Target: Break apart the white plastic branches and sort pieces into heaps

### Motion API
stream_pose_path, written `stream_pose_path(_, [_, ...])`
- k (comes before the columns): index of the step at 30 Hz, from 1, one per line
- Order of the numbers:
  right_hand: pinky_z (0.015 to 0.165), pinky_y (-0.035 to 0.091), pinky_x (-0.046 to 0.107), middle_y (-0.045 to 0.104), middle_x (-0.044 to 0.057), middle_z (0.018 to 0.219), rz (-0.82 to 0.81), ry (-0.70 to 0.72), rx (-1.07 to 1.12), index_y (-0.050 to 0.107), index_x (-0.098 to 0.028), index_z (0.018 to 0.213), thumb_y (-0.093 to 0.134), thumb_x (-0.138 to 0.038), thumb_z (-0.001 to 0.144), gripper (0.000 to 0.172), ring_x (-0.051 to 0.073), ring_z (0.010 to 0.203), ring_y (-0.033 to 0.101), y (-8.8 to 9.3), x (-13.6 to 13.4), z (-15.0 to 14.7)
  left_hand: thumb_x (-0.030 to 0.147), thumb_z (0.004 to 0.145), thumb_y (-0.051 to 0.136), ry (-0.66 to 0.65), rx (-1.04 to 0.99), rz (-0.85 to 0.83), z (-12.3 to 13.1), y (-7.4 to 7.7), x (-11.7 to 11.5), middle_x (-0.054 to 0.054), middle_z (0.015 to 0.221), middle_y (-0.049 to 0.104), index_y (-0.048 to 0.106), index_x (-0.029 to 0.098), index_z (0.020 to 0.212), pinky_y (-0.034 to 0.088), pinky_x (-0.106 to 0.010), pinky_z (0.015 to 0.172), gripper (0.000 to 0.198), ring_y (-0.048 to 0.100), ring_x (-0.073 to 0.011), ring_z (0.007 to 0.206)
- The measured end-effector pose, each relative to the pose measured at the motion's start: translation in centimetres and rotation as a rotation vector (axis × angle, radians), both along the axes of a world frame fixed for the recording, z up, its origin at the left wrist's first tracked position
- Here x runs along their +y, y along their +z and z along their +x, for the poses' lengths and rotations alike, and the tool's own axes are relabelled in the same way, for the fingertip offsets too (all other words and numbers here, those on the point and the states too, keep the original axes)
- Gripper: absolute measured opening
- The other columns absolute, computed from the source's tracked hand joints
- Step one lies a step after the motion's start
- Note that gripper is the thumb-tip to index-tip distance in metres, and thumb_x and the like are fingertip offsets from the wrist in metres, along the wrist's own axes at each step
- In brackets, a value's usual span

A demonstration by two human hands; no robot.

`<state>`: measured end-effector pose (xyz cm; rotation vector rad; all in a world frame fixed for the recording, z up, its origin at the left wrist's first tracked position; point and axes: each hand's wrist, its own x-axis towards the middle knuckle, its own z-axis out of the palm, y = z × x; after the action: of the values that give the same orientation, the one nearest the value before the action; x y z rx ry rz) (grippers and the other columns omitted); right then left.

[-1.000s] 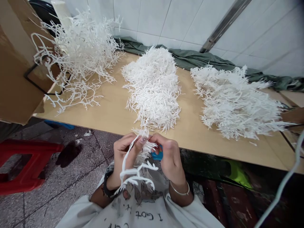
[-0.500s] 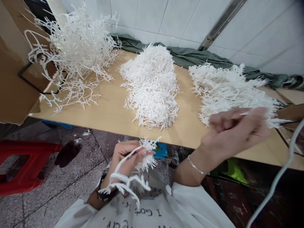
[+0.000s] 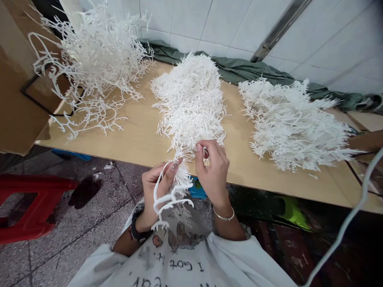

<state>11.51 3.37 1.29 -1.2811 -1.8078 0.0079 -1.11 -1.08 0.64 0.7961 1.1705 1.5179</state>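
Note:
My left hand (image 3: 154, 191), at the table's front edge, is closed on white branched plastic sprigs (image 3: 173, 197). A long curved stem with side twigs hangs below its fingers, and a finer tuft sticks out beside the thumb. My right hand (image 3: 214, 169) is just to the right, at the lower end of the middle pile of fine white sprigs (image 3: 191, 99). Its thumb and forefinger are pinched together; anything between them is too small to make out.
Larger white branches (image 3: 98, 59) lie tangled at the table's left, beside a cardboard box (image 3: 18, 91). Another sprig pile (image 3: 293, 123) covers the right side. Green cloth (image 3: 248, 73) runs along the tiled wall. A red stool (image 3: 36, 207) stands at lower left; a pale cable (image 3: 344, 223) crosses lower right.
My right hand has moved left from the right-hand pile to beside my left hand. My left hand has risen slightly, still gripping the branched sprigs.

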Motion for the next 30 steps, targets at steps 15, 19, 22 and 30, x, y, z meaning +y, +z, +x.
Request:
stream_pose_path(15, [0.098,0.038,0.052,0.055,0.013,0.122,-0.006,-0.068,0.032,0.063,-0.021,0.104,0.047,-0.037,0.092,0.025,0.028,0.116,0.052,0.8,2.4,3.1,0.04,0.075,0.073,0.033,0.019,0.006,-0.4,-0.1,-0.3,0.003,0.047,0.043,0.065,0.014,0.052,0.027,-0.02,0.041,0.035,0.035,-0.0062,0.045])
stream_pose_path(19, [0.067,0.046,0.031,0.062,0.002,0.076,-0.151,0.368,0.192,0.057,-0.02,0.083,0.048,-0.04,0.091,0.023,0.015,0.071,0.057,0.2,-1.8,-0.6,0.032,0.074,0.075,0.009,-0.015,0.06,-0.5,-0.8,-0.3,0.004,0.05,0.042,0.063,0.015,0.051,0.03,-0.02,0.044,0.031,0.035,-0.0064,0.048])
stream_pose_path(22, [0.059,0.041,0.026,0.06,0.001,0.072,-0.227,0.403,0.185,0.055,-0.019,0.078,0.053,-0.028,0.089,0.015,0.013,0.064,0.053,-0.1,-3.4,-2.2,0.034,0.071,0.077,-0.03,-0.131,0.043,-0.7,-1.3,-0.3,0.002,0.054,0.051,0.066,0.015,0.057,0.036,-0.019,0.046,0.027,0.043,-0.008,0.051])
stream_pose_path(30, [0.042,0.019,0.023,0.03,-0.005,0.046,-0.488,0.535,0.652,0.037,-0.017,0.051,0.05,-0.041,0.091,0.048,0.006,0.043,0.025,-0.9,-4.0,-2.0,0.037,0.063,0.082,-0.268,-0.623,-0.184,-0.8,-0.7,-1.2,0.008,0.042,0.04,0.064,0.013,0.063,0.03,-0.01,0.034,0.029,0.032,-0.0013,0.035])
